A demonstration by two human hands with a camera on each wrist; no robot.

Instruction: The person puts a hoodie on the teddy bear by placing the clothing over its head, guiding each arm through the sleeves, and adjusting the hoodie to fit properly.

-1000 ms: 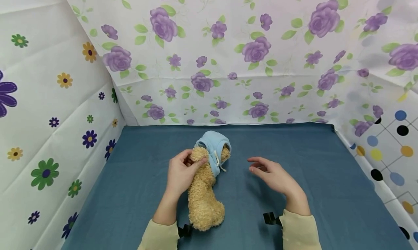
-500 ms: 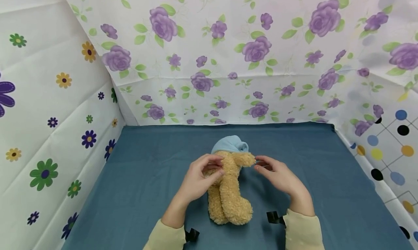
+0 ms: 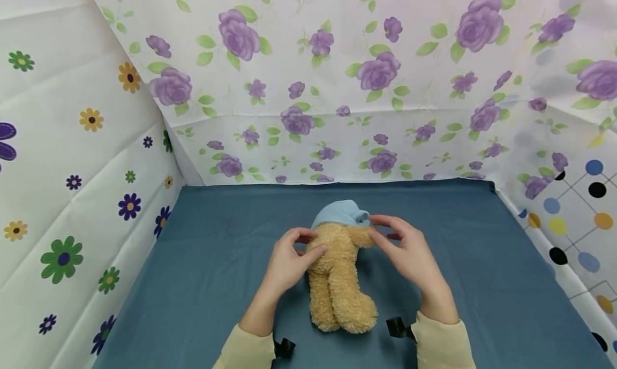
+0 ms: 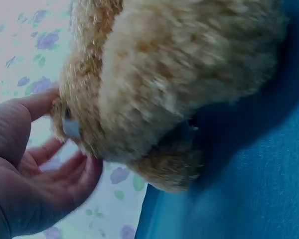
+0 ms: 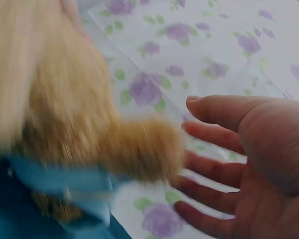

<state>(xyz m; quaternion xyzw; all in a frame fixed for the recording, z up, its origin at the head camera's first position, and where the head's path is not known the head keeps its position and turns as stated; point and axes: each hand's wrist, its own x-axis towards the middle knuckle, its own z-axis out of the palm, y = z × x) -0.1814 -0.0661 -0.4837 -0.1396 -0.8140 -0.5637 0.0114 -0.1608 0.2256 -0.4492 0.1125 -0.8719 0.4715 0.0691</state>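
A tan plush bear shows its back and two legs in the head view, with a light-blue hooded garment at its head end. My left hand grips the bear's left side, thumb on its back; in the left wrist view the thumb and fingers bend around the fur near a small white tag. My right hand is at the bear's stubby arm, thumb and fingers spread on either side of it. In the right wrist view those fingertips lie right beside the arm's end.
Dark blue cloth covers the table. A white sheet with purple roses hangs behind, and patterned sheets stand at the left and right. A small black device sits at each wrist.
The bear has turned to show its back and shifted right, carried by my left hand. My right hand has come to its arm and spread its fingers there.
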